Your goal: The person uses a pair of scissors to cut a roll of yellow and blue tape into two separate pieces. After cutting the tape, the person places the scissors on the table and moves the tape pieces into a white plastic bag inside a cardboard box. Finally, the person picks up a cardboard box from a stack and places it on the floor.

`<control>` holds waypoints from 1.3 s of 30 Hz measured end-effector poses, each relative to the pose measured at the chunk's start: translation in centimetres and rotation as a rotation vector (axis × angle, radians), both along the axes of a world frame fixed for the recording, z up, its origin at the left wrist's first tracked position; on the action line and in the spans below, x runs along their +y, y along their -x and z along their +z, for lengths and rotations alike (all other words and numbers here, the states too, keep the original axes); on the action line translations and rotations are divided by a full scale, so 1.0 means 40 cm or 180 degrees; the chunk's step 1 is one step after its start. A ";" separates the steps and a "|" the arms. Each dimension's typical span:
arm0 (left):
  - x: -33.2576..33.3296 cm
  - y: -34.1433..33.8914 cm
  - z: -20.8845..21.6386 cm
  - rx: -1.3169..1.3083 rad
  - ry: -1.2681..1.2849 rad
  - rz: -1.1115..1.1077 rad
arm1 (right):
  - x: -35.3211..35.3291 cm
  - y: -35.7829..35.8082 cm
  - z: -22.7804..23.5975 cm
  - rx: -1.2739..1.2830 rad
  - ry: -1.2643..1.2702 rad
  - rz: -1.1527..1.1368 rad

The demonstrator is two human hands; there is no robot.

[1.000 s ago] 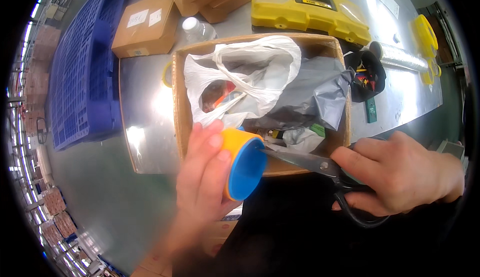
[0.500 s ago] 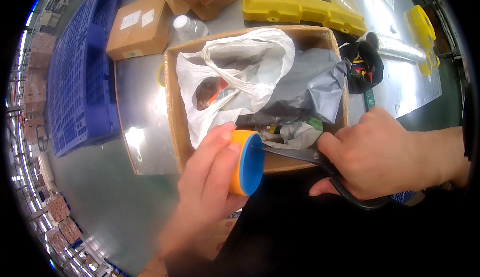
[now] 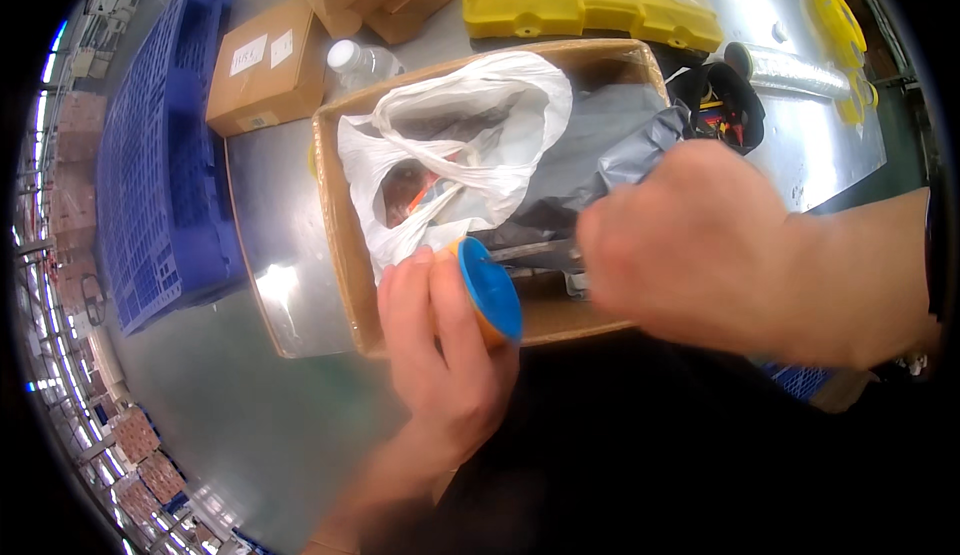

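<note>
My left hand [image 3: 437, 340] is wrapped around a short yellow-orange cylinder with a blue round end [image 3: 490, 290], which faces right and slightly toward me. Blurred by motion, my right hand [image 3: 690, 245] grips a pair of scissors [image 3: 535, 250]. Its blades point left and their tip meets the upper edge of the blue end. The scissor handles are hidden by the fist. Both hands are over the near side of an open cardboard box [image 3: 340, 265]. Inside it lie a white plastic bag [image 3: 545, 95] and grey plastic sheeting [image 3: 610, 120].
A yellow toolbox [image 3: 590, 5] lies behind the box. To the left stand a clear bottle [image 3: 362, 63], a small carton [image 3: 265, 70] and a blue plastic pallet [image 3: 165, 170]. At right are a black pouch of tools [image 3: 740, 105] and a clear film roll [image 3: 795, 73].
My right hand has risen and moved left with the scissors, and their tip has gone from the blue end's middle to its upper edge. The cylinder has tilted in my left hand.
</note>
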State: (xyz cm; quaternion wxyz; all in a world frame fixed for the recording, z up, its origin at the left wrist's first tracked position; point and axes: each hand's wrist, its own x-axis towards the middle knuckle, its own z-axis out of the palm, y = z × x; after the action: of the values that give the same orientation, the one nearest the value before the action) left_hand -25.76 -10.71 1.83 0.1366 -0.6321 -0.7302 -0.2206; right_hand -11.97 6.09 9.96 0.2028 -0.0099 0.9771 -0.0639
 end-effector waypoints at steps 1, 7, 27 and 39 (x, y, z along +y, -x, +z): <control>0.000 -0.006 0.000 0.0071 0.0039 0.0160 | -0.006 0.030 0.006 0.0008 -0.0043 0.0162; 0.002 -0.010 -0.050 -0.0411 -0.0146 0.0223 | 0.002 0.061 0.066 -0.0807 0.0276 -0.0106; -0.102 0.115 -0.049 -0.1975 -0.0859 -0.0622 | 0.019 -0.121 0.041 0.0415 0.2135 -0.1289; -0.125 0.087 -0.069 -0.1549 -0.1116 -0.0850 | -0.064 -0.116 0.039 0.0501 0.1962 -0.1073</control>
State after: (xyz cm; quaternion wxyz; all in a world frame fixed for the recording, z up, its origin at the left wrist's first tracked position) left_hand -29.26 -15.71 -0.94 0.0347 -0.6179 -0.6029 -0.5035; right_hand -7.32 3.54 11.53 0.1010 0.0858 0.9125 -0.3871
